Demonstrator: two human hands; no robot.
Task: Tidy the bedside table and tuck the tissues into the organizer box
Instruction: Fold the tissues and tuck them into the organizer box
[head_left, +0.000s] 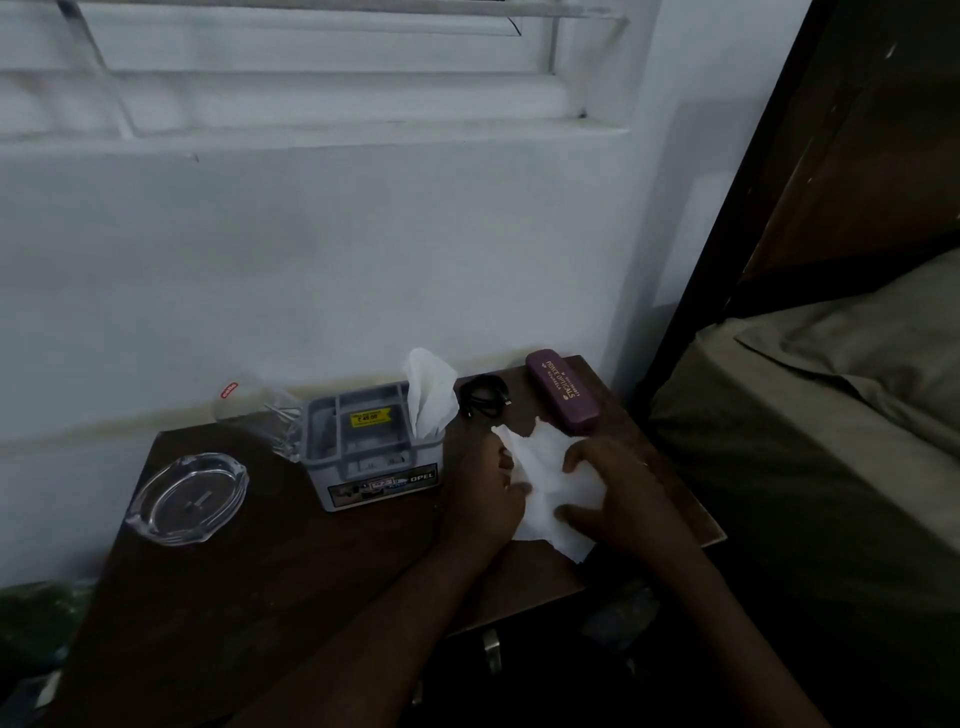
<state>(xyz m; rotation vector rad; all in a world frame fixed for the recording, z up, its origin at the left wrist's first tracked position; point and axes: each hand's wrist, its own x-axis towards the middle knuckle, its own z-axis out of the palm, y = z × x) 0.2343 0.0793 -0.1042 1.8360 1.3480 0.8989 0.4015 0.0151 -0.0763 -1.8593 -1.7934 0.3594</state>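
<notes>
Glass ashtray (188, 498) sits at the left of the dark bench (291, 561), with a clear glass tumbler (257, 415) behind it near the wall. Next comes the grey organizer box (371, 447), one tissue (428, 392) standing upright in its right compartment. Right of the box, both hands work a second, loose tissue (545, 483) lying on the bench: left hand (488, 493) pinches its left edge, right hand (618, 499) presses it down with curled fingers. Behind lie a coiled black cable (484, 396) and a purple glasses case (563, 391); a bed (831, 415) stands farthest right.
</notes>
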